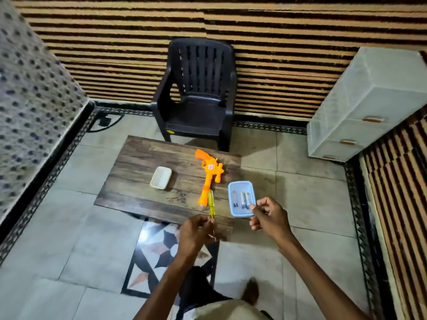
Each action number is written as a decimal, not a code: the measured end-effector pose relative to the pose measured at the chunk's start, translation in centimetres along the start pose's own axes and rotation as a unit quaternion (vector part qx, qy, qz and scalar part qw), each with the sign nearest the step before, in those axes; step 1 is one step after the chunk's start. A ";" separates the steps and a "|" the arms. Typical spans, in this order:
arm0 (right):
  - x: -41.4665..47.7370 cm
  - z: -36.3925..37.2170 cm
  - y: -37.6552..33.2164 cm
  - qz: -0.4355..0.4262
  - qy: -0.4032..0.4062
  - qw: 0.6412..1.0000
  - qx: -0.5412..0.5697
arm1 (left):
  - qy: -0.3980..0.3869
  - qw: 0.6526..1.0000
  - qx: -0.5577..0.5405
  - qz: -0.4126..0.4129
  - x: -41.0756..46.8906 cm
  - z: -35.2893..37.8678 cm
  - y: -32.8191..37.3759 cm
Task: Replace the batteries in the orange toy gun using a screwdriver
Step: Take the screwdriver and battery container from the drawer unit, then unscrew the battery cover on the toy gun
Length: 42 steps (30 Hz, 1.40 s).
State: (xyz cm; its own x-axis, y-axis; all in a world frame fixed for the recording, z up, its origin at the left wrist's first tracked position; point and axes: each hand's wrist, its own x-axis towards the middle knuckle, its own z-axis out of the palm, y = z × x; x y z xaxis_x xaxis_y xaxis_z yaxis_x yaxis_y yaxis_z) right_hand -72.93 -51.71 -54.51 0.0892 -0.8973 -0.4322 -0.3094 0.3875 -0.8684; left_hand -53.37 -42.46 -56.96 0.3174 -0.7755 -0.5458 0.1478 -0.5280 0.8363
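Note:
The orange toy gun (pixel 209 174) lies on a small wooden table (pixel 138 162), grip at the far end and barrel pointing toward me. My left hand (pixel 196 232) pinches a yellow-green screwdriver (pixel 211 204) near its metal shaft, and the handle points away over the gun's muzzle. My right hand (pixel 268 215) hovers with curled fingers over the near right corner of a blue tray (pixel 240 184). Nothing shows in that hand. Three batteries (pixel 242 200) lie inside the blue tray.
An empty white tray (pixel 161 177) sits left of the gun. A black plastic chair (pixel 198 93) stands behind the table, and a white drawer unit (pixel 360 107) is at the right. The tiled floor surrounds the low table, with my foot (pixel 250 289) below.

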 end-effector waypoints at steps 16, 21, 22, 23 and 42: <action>3.4 27.2 -5.7 0.067 0.015 0.998 -0.002 | 0.018 0.998 0.065 -0.009 10.8 -27.6 3.7; 6.7 32.0 -7.0 0.065 0.000 0.998 -0.024 | 0.031 0.997 0.069 -0.009 14.6 -31.1 4.8; 7.5 32.9 -7.2 0.063 -0.007 0.998 -0.029 | 0.043 0.996 0.071 -0.013 15.2 -31.6 5.2; 8.3 33.9 -7.4 0.066 -0.014 0.997 -0.034 | 0.053 0.996 0.076 -0.017 15.9 -32.2 5.6; 24.7 55.7 0.1 0.195 0.033 0.980 -0.023 | 0.000 0.974 0.219 -0.059 40.0 -45.8 -3.0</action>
State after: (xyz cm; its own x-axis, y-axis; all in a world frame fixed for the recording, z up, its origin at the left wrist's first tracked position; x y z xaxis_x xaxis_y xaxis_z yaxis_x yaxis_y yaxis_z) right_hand -18.02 -62.11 -78.83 -0.1045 -0.6949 -0.7115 -0.3496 0.6954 -0.6278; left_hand 1.84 -56.09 -78.86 0.3223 -0.7004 -0.6368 -0.2300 -0.7105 0.6651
